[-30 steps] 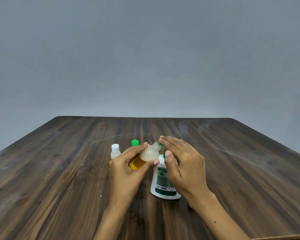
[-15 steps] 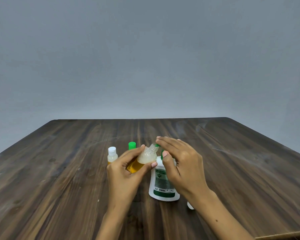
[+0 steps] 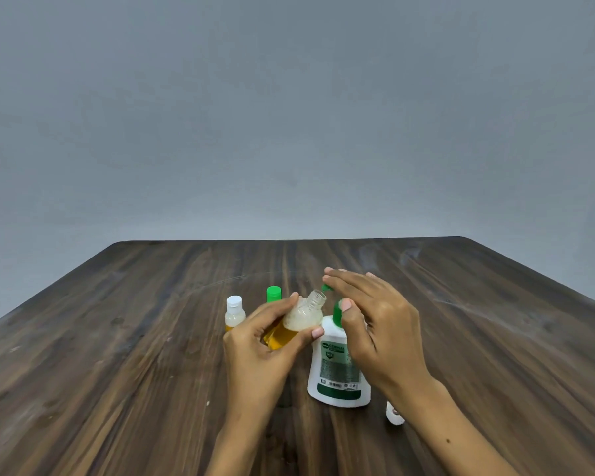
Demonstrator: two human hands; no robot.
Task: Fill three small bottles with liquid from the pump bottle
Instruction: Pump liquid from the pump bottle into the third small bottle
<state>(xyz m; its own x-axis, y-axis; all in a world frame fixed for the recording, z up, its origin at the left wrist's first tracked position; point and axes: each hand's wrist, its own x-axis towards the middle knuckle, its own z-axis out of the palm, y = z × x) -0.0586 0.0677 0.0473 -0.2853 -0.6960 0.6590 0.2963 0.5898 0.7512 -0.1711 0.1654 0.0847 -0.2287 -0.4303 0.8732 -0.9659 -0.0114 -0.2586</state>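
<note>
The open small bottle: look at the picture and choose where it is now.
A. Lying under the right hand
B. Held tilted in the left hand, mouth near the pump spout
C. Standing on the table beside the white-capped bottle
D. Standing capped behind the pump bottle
B: the left hand grips the open bottle tilted, its uncapped mouth by the green spout of the pump bottle.

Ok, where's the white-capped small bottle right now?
In the head view, the white-capped bottle stands on the table left of centre, beside the green-capped bottle, just beyond the left hand.
</note>
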